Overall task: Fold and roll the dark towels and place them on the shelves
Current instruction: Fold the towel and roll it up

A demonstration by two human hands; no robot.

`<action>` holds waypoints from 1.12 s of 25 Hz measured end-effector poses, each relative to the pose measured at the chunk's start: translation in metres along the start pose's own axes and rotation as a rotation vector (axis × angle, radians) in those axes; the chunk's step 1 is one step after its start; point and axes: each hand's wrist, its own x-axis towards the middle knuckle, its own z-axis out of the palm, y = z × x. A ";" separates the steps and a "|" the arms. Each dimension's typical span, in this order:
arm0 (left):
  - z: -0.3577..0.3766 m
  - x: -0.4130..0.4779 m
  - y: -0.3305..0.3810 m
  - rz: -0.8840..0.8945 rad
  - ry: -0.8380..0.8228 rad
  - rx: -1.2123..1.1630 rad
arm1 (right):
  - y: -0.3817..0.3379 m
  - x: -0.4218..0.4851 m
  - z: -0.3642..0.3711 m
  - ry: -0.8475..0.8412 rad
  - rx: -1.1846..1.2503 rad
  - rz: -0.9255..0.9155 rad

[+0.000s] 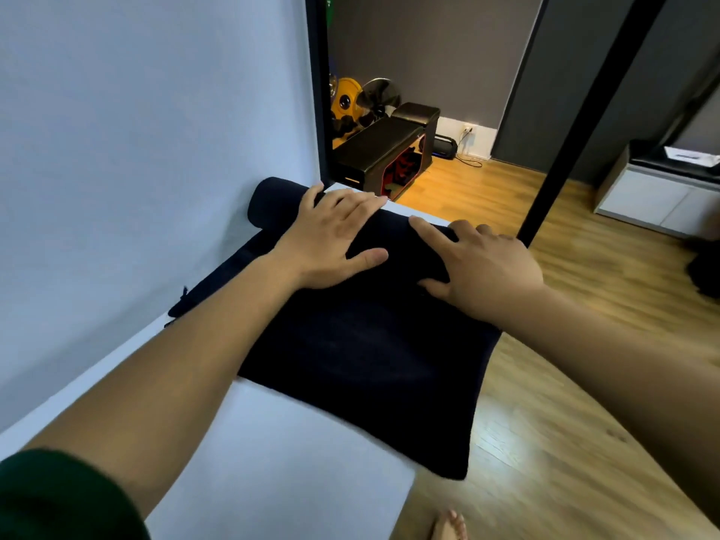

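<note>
Rolling is in hand. The dark towel [370, 364] lies at the white surface's [272, 461] far right edge, its far end a thick roll against the wall. The left hand [335, 235] presses the roll with fingers spread and straight. The right hand [479, 267] curls over it. Next, the 2 hands should draw it nearer evenly, keeping it tight.

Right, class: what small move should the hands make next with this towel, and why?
Probably roll the towel one turn toward the person: the left hand and right hand rest on its rolled far end, and a flat stretch lies unrolled nearer.
</note>
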 end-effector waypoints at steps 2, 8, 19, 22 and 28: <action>0.002 0.009 -0.005 0.068 -0.029 0.067 | 0.004 0.008 0.002 -0.016 -0.025 0.021; 0.011 -0.019 -0.008 0.081 0.017 0.046 | -0.021 -0.017 0.011 0.130 -0.140 0.028; 0.001 -0.115 0.002 0.128 0.004 0.017 | -0.055 -0.052 -0.043 0.212 0.131 -0.020; -0.007 -0.108 0.003 0.125 -0.004 0.039 | -0.035 -0.008 -0.053 -0.063 0.118 -0.028; -0.039 -0.067 -0.016 0.108 0.078 0.072 | -0.057 -0.029 -0.030 -0.052 0.027 -0.050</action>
